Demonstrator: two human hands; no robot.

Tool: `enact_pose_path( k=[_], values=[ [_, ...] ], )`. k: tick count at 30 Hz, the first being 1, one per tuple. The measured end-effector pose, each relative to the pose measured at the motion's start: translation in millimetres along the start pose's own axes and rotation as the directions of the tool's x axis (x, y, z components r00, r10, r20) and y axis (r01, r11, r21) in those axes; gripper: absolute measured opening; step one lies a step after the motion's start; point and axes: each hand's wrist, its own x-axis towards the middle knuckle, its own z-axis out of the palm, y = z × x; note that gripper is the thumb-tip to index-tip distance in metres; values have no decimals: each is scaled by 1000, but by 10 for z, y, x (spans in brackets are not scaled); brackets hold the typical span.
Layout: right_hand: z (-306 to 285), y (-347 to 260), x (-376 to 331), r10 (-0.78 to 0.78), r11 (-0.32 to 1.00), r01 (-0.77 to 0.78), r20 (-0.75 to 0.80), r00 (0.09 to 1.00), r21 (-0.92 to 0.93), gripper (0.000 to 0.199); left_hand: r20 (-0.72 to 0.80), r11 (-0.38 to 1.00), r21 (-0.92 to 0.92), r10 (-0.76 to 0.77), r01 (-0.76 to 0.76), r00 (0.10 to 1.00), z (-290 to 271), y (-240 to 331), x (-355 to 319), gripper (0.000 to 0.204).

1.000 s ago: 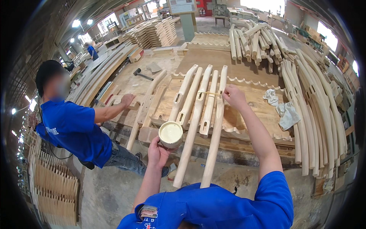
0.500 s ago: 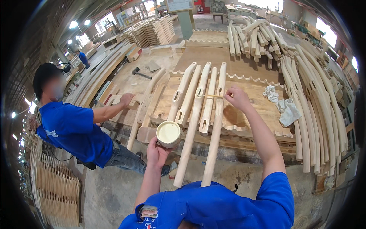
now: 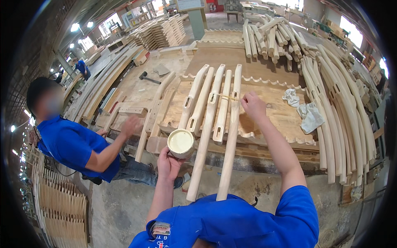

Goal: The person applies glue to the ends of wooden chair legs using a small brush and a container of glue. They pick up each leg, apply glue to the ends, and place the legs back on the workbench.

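My left hand (image 3: 168,166) is wrapped around a round tub (image 3: 180,142) of cream-coloured paste, held mouth up beside the near ends of the wooden legs. Between the closed fingers of my right hand (image 3: 253,106) is a thin wooden stick (image 3: 226,96). It reaches leftward across two pieces, its tip at the slot of a long slotted wooden leg (image 3: 208,128). Another long leg (image 3: 232,132) lies under the stick near my right fingers. Shorter slotted pieces (image 3: 193,97) lie side by side with these two on the wooden bench (image 3: 269,111).
At left a co-worker in a blue shirt (image 3: 70,140) stands by a wooden frame (image 3: 132,111). A black mallet (image 3: 149,77) lies beyond. White rags (image 3: 310,116) sit on the bench's right, beside stacked curved legs (image 3: 331,124). More pieces are heaped (image 3: 275,39) behind.
The co-worker's hand has come off the wooden frame and drawn back. My stick now slants slightly down toward my right hand. My left hand still holds the tub; the view has shifted a little.
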Motion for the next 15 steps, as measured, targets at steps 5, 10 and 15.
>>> enact_pose_path(
  k=[5, 10, 15],
  values=[
    [-24, 3, -33, -21, 998, 20, 6, 1000, 54, 18, -8, 1000, -1, 2, -2, 1000, 39, -2, 5, 41],
    [2, -65, -37, -14, 999, 13, 29, 999, 30, 18, 7, 1000, -6, 6, -6, 1000, -1, 3, 1, 41],
    [3, -40, 15, -9, 999, 9, 13, 1000, 41, 17, 6, 1000, -14, -6, 6, 1000, 32, 21, 21, 42]
  ],
)
